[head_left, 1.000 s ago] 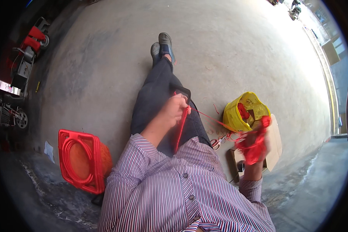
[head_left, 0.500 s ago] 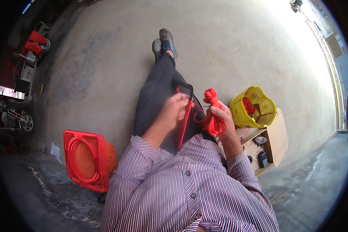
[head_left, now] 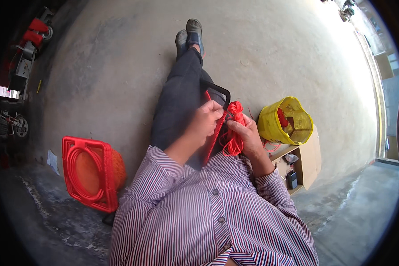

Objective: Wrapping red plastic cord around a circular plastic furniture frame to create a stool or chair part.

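Note:
Over my thighs lies a black frame (head_left: 221, 89) with rounded corners; one side is wrapped tightly in red cord (head_left: 216, 136). My left hand (head_left: 206, 119) is closed in a pinch at the upper end of that wrapped side, and its fingertips cover what they grip, apparently the cord. Close beside it, my right hand (head_left: 248, 136) is wrapped round a looped bundle of red cord (head_left: 233, 144). The bundle's top sticks out above the thumb, and loose loops hang below. The right fingertips almost meet the left ones at the frame.
By my right leg stands a yellow bucket (head_left: 270, 126) with red material inside. An open cardboard box (head_left: 309, 166) holding a small black device (head_left: 291, 179) sits next to it. A red square frame (head_left: 112, 188) leans against an orange rounded object (head_left: 119, 167) on my left. Wheeled vehicles (head_left: 20, 126) stand far left.
My right hand has brought the cord bundle left, close against the frame and my left hand. My left hand has shifted slightly up and right. The view has also shifted slightly.

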{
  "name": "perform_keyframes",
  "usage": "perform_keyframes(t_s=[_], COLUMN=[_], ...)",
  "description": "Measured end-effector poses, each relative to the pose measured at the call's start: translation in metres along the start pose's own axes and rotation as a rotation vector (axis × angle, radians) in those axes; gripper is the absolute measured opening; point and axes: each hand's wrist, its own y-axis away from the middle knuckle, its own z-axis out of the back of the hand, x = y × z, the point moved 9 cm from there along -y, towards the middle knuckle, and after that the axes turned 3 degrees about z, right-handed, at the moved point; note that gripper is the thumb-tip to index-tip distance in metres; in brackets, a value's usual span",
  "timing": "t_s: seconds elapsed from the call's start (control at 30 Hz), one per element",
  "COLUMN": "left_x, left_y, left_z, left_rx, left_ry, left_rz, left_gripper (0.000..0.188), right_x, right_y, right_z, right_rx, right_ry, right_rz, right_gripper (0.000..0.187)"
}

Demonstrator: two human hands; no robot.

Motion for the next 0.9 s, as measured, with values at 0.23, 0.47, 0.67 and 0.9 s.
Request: perform_keyframes(t_s=[0.23, 0.47, 0.67, 0.9], left_x=[0.01, 0.045, 0.038, -0.004], left_y=[0.029, 0.032, 0.032, 0.03], left_z=[0.035, 0.024, 0.013, 0.025], left_rx=[-0.362, -0.181, -0.104, -0.236], left_ry=[-0.052, 0.288, 0.386, 0.005], left_rz=[-0.28, -0.14, -0.103, -0.298], left_gripper=[0.032, 0.051, 0.052, 0.049], right_x=[0.007, 0.005, -0.009, 0.019], right_y=[-0.024, -0.019, -0.007, 0.011], right_z=[-0.017, -0.02, -0.023, -0.005], right_rx=[-0.082, -0.114, -0.062, -0.158], right_ry=[0.053, 0.171, 0.224, 0.085], right_rz=[0.015, 0.016, 0.061, 0.061], right_gripper=[0.011, 0.006, 0.008, 0.029])
